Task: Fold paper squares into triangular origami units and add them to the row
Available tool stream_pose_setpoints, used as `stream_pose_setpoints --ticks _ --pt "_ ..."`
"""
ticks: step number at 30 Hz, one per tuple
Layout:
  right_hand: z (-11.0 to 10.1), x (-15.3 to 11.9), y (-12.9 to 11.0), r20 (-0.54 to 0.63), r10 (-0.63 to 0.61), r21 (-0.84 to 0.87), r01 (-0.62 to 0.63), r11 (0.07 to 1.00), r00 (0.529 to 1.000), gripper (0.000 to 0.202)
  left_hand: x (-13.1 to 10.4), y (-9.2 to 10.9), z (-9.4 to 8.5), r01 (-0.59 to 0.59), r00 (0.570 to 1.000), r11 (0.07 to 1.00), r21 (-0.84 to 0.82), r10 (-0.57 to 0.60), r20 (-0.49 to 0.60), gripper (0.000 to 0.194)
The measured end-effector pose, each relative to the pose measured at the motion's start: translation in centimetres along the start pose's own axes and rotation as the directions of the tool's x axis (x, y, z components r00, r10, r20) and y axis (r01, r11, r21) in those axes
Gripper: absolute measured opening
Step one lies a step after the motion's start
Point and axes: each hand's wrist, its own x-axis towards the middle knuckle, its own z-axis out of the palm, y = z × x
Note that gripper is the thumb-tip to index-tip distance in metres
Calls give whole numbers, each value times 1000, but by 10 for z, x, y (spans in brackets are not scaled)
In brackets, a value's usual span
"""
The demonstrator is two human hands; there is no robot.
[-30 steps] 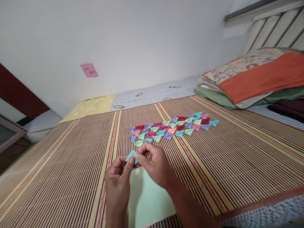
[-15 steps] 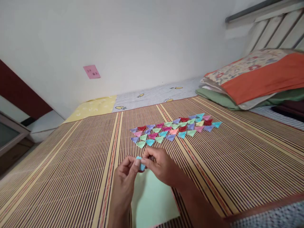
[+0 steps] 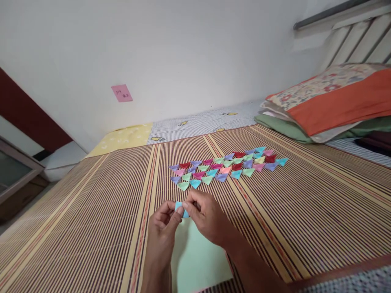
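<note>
A small piece of blue paper (image 3: 186, 213) is pinched between both hands, just above the near end of a pale green sheet. My left hand (image 3: 163, 230) grips its left side, thumb on top. From the right, my right hand (image 3: 206, 213) holds it between thumb and fingers; part of the paper is hidden by the fingertips. The pale green sheet (image 3: 198, 260) lies on the striped mat (image 3: 106, 211) under my hands. Beyond them, several small folded paper triangles (image 3: 225, 170) in blue, green, red, pink, purple and yellow lie in rows.
Pillows (image 3: 342, 97) with orange and floral covers are stacked at the right, by a white slatted headboard (image 3: 357, 40). A pink paper (image 3: 121, 93) is on the white wall. Yellow cloth (image 3: 125, 136) shows at the mat's far edge.
My left thumb has shifted a little over the blue paper, and more of the paper's left part shows. The whole view has moved slightly.
</note>
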Motion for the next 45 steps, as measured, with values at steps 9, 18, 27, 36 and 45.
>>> stream_pose_setpoints --ticks 9,18,27,36,45 --pt "-24 3 3 214 99 184 -139 973 972 27 1 2 -4 138 959 990 13 -136 248 30" --pt "-16 6 5 91 194 345 -213 914 977 17 4 -2 14 85 990 957 -279 -114 -88 24" --pt "-6 2 3 38 150 379 -153 913 988 9 1 0 21 69 988 923 -378 -115 -100 23" --pt "-21 2 -8 145 128 249 -161 955 981 6 -3 7 8 36 998 992 -125 -42 -52 24" --pt "-13 1 -7 -74 -219 -127 208 970 973 15 -7 13 16 -142 957 959 245 196 -215 18"
